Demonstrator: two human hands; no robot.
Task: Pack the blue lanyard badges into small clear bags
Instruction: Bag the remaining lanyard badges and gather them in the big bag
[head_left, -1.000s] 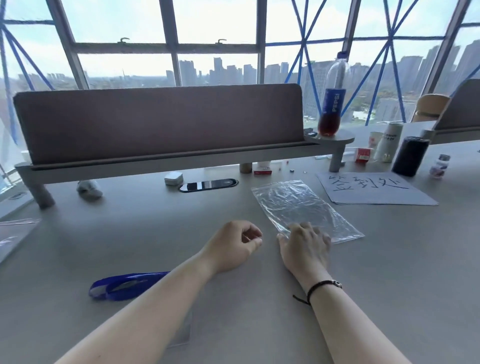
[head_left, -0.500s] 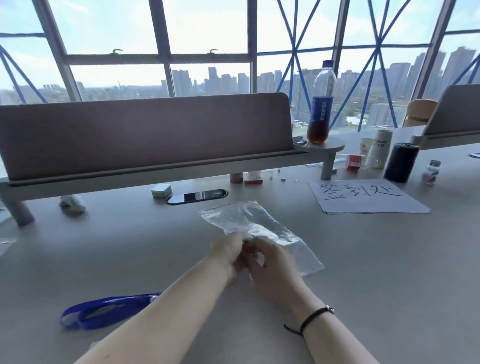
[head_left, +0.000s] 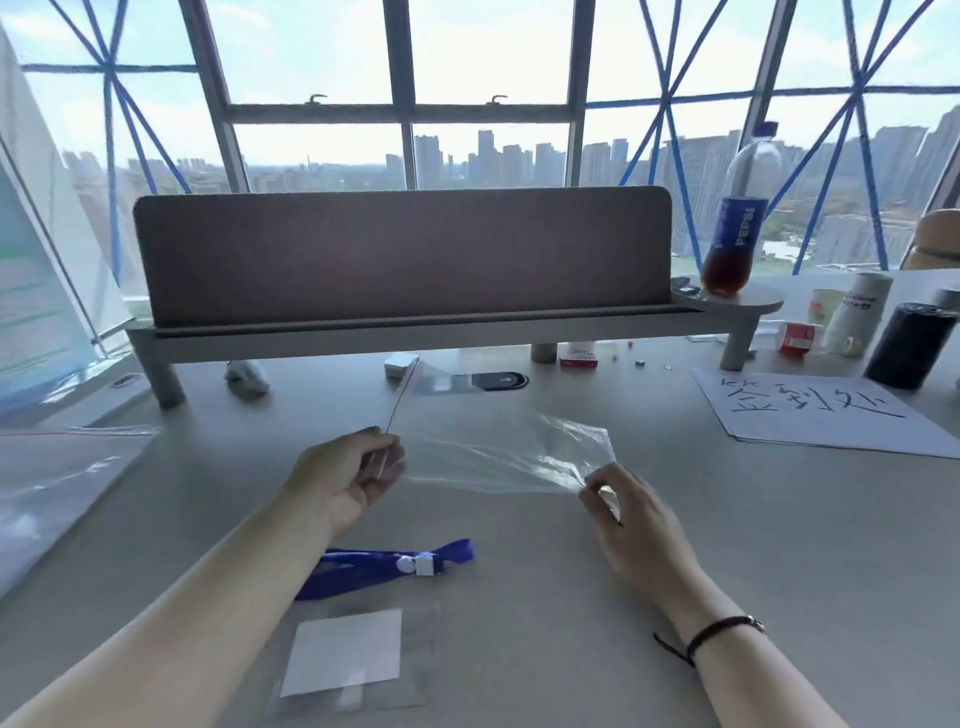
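- Grey desk (head_left: 779, 545), wide, carries everything listed below.
- Desk divider (head_left: 405, 260), brown panel on a grey shelf base, stands along the far side. Pepsi bottle (head_left: 737, 228) upright on the shelf's right end, dark drink only in the bottom part.
- Large clear bags (head_left: 57, 483) flat at the left edge, red zip strip visible; contents can't be made out.
- Paper sign (head_left: 810, 410), white with black handwritten characters, flat at far right.
- Clear bag (head_left: 493, 441) held up above the desk between both hands, stretched and crinkled, tilted; looks empty.
- Badge holder (head_left: 353, 654), clear sleeve with a white card inside, flat on the desk near the bottom, under the left forearm's edge.
- Blue lanyard (head_left: 384, 564) on the desk just beyond the badge holder, white clip at its middle, partly hidden by the left arm. Not in any bag.
- Black cylinder container (head_left: 909, 345) upright at far right, beside a white cup (head_left: 857, 312) and a small red box (head_left: 797, 338). Contents hidden.
- Left hand (head_left: 348, 478) raised, palm turned up and inward, fingers curled, pinching the bag's left edge.
- Right hand (head_left: 628, 514) back toward camera, fingertips pinching the bag's right corner. Black wrist band (head_left: 722, 631) on that wrist.
- Hands well apart, bag spanning between them.
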